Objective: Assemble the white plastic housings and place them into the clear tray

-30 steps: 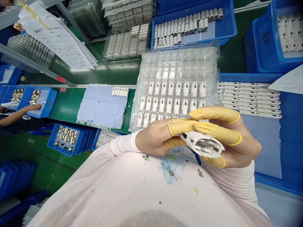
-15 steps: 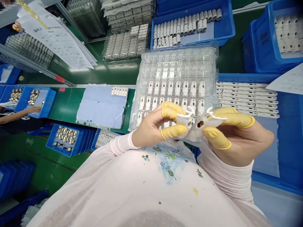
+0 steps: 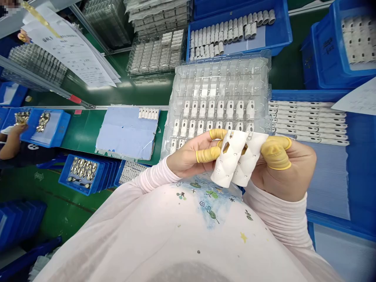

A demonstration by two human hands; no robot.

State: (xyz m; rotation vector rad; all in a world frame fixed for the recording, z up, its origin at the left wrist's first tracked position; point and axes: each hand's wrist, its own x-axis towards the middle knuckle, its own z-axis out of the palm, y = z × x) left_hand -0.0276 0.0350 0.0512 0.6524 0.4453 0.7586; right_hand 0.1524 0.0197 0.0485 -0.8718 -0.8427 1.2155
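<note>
Two white curved plastic shells with small openings are held side by side above my lap. My left hand (image 3: 202, 154), in yellow finger cots, pinches the left white shell (image 3: 230, 160) by its edge. The right white shell (image 3: 249, 162) is gripped along its upper right edge by my right hand (image 3: 282, 164), which also wears yellow finger cots. The shells' outer faces show, with dark openings near the top. Behind my hands lies a clear plastic tray (image 3: 179, 84) with rows of similar shells in its lower pockets.
A blue bin (image 3: 282, 43) of white tubular pieces stands behind the tray. To the right a blue crate (image 3: 361, 164) holds rows of white shells. A blue-white pad (image 3: 126, 129) lies on the left bench. At far left, a co-worker's hand (image 3: 20, 129) is over a bin.
Both shells have been turned from edge-on to upright, with their outer faces showing. My right hand has moved slightly left. The co-worker's hand has moved left to another bin.
</note>
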